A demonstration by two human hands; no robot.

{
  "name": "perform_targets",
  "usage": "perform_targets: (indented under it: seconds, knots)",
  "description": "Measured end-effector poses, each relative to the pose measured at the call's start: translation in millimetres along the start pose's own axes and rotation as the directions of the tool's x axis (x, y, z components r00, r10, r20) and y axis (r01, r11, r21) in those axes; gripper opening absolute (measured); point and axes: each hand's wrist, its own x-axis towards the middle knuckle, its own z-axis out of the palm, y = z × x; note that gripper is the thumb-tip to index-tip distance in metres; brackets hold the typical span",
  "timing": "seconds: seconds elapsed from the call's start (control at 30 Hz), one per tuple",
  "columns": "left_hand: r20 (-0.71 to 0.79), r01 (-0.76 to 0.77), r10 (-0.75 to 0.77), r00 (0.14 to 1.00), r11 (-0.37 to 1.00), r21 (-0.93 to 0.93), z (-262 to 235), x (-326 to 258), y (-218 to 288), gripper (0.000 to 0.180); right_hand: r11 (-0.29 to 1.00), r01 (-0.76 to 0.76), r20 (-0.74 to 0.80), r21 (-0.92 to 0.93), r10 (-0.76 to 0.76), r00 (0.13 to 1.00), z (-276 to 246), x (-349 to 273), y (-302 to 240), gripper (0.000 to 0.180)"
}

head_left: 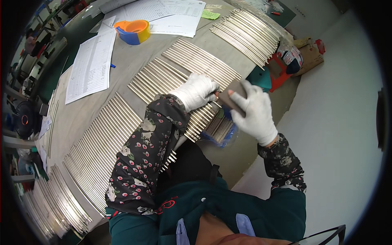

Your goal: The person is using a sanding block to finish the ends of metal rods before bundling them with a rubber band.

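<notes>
My left hand, in a white glove with bare fingertips, lies over a row of thin silvery metal rods. Its fingers curl round the rods near their right-hand ends. In my right hand, gloved the same way, is a flat grey-brown block that looks like a sanding sponge. The block is held against or very near the rod ends beside my left fingertips; contact cannot be made out. Rods under my left palm and forearm are partly hidden.
More rods lie in rows at the left and far right. A tape dispenser and printed sheets sit on the far side. Below the table edge stand a blue-lined container of rods and a red stool.
</notes>
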Motion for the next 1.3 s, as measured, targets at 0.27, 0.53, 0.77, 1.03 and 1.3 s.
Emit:
perform_targets:
  seconds: [0.27, 0.53, 0.77, 1.03, 1.3]
  knots:
    - [-0.060, -0.028, 0.027, 0.998, 0.999, -0.017, 3.8, 1.8, -1.4, 0.012, 0.996, 0.009, -0.018, 0.092, -0.008, 1.000, 3.7, -8.5, -6.6, 0.043]
    - [-0.111, -0.072, 0.068, 0.992, 0.997, -0.033, 5.1, 2.4, -0.6, 0.010, 0.987, -0.152, -0.119, -0.052, 0.145, 0.982, -1.8, -7.4, 11.9, 0.045]
    - [-0.214, 0.084, -0.045, 0.976, 0.981, 0.174, -10.6, -6.0, 15.6, 0.018, 0.986, -0.165, -0.116, -0.026, 0.161, 0.980, -3.8, -18.8, 12.8, 0.045]
    - [0.232, 0.121, -0.156, 0.960, 0.980, 0.160, -22.8, -5.5, 20.2, 0.021, 0.986, -0.162, -0.105, 0.028, 0.164, 0.981, -2.9, -22.7, 13.8, 0.045]
    - [0.045, 0.040, -0.036, 0.998, 0.995, -0.091, -4.9, -7.8, 5.4, 0.011, 0.989, -0.135, -0.109, 0.066, 0.141, 0.984, -5.3, -21.2, 6.7, 0.046]
